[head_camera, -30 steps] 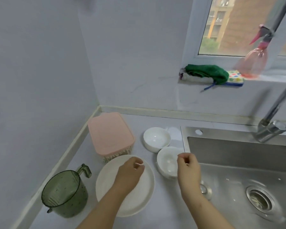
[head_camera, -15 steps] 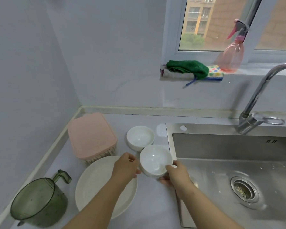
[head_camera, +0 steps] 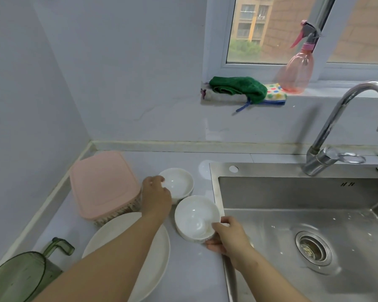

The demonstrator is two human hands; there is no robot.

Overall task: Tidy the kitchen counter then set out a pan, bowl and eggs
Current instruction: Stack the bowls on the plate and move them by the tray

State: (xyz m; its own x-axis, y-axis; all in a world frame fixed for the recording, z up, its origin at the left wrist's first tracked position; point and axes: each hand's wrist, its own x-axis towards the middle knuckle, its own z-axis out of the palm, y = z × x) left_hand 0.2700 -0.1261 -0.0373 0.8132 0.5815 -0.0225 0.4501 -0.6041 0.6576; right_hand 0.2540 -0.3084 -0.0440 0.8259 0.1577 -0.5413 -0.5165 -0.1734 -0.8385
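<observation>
Two white bowls stand on the grey counter left of the sink. My right hand grips the nearer bowl at its right rim, thumb inside and fingers under it, and the bowl tilts a little. My left hand reaches over to the farther bowl and its fingers curl on that bowl's left rim. A large white plate lies under my left forearm.
A pink-lidded box sits in the corner, a green jug at bottom left. The steel sink with tap fills the right. On the window sill lie a green cloth, a dotted sponge and a pink spray bottle.
My left hand left the nearer bowl and moved back to the farther bowl's rim. My right hand alone keeps the nearer bowl. The view shifted slightly.
</observation>
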